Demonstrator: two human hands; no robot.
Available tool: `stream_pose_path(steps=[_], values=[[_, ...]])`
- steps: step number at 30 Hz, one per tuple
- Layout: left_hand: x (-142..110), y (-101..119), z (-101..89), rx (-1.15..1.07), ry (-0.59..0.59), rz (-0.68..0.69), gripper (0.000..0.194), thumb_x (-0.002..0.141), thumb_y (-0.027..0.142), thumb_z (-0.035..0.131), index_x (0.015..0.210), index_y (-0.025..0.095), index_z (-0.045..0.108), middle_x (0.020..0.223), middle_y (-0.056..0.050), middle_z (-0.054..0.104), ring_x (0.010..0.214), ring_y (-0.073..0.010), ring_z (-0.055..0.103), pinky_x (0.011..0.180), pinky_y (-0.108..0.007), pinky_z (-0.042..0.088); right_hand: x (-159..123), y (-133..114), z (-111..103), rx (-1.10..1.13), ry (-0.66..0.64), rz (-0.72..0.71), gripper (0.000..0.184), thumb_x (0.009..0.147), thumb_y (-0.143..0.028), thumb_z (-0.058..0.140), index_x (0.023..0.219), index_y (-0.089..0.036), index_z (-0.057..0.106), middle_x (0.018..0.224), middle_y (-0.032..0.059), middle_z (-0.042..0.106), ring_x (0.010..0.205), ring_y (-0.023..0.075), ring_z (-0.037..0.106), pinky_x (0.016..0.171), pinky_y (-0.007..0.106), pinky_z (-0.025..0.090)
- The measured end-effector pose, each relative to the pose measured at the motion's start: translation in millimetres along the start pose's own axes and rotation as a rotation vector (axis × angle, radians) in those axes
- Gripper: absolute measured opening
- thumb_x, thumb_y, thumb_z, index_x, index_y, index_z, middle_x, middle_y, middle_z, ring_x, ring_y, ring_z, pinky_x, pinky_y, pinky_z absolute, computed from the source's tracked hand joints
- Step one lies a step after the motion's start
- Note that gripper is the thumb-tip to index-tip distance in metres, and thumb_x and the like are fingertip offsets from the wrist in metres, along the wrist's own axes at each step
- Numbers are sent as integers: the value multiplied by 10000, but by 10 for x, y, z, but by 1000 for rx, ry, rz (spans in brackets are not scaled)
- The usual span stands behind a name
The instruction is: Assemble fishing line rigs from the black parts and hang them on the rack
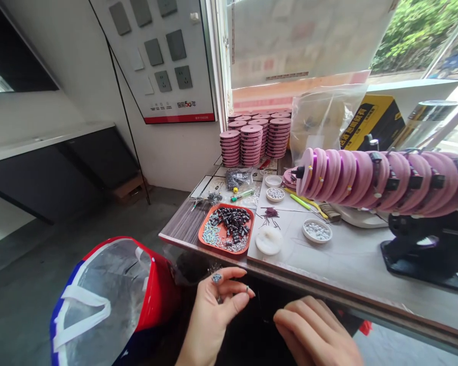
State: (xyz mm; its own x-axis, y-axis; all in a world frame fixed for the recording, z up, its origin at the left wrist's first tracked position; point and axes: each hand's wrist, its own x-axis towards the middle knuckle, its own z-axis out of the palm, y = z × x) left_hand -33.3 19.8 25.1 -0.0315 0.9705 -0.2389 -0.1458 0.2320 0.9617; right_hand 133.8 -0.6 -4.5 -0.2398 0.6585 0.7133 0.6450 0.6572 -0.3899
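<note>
In front of the table edge, my left hand pinches a tiny pale bead-like piece between thumb and fingertips. Small light-blue pieces sit against its index finger, with thin dark wires sticking up behind. To the right, my right hand is closed, its thumb and fingertips pressed together; what they hold, if anything, is too small to make out. Above my left hand lies an orange tray of black parts, light-blue tubes and small silvery pieces. A round white pad is beside the tray.
Pink foam spools fill a black-based rack at right; more spools stand stacked behind. White bead dishes, a green tool and a plastic bag lie on the table. An open red-and-blue bag stands left.
</note>
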Motion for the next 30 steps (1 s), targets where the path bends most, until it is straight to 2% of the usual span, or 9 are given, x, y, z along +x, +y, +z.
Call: stream_pose_path(steps=[3,7,13,21,26,30], values=[[-49,-88,38,-43,35,-3,340,602,185,791,924,191,680,611,13,711,679,-170,695,703,-240,502,-12,8,-13,-29,-72,-51,230,923,-112,390,759,-199,526,606,-11,546,538,128,486,535,256,362],[-45,-93,47,-52,33,15,369,583,189,802,931,187,676,589,17,718,670,-169,705,656,-210,490,-23,28,-51,-81,-172,-108,179,902,-95,429,789,-194,526,639,-11,567,581,131,501,573,251,374],[-39,-132,54,-19,3,22,374,636,220,778,990,177,666,608,5,719,687,-172,699,651,-216,483,-28,29,-27,-103,-158,-115,193,904,-92,424,773,-193,524,646,-9,574,591,128,494,582,254,369],[-58,-145,43,14,12,22,366,639,249,776,985,188,674,607,3,720,681,-171,689,632,-208,463,-31,39,-14,-117,-167,-108,195,905,-100,420,770,-198,520,644,-9,569,585,131,504,581,252,374],[-85,-140,93,18,102,60,352,607,264,786,939,187,702,577,-4,710,637,-176,684,582,-205,452,-34,37,-11,-118,-164,-98,195,901,-103,420,768,-203,522,639,-12,564,580,132,511,574,252,379],[-113,-138,134,18,157,95,364,588,273,789,931,184,704,568,-7,697,628,-196,686,563,-222,468,-32,37,-30,-60,-173,-31,178,901,-113,429,769,-204,507,657,-11,568,593,134,522,569,249,398]])
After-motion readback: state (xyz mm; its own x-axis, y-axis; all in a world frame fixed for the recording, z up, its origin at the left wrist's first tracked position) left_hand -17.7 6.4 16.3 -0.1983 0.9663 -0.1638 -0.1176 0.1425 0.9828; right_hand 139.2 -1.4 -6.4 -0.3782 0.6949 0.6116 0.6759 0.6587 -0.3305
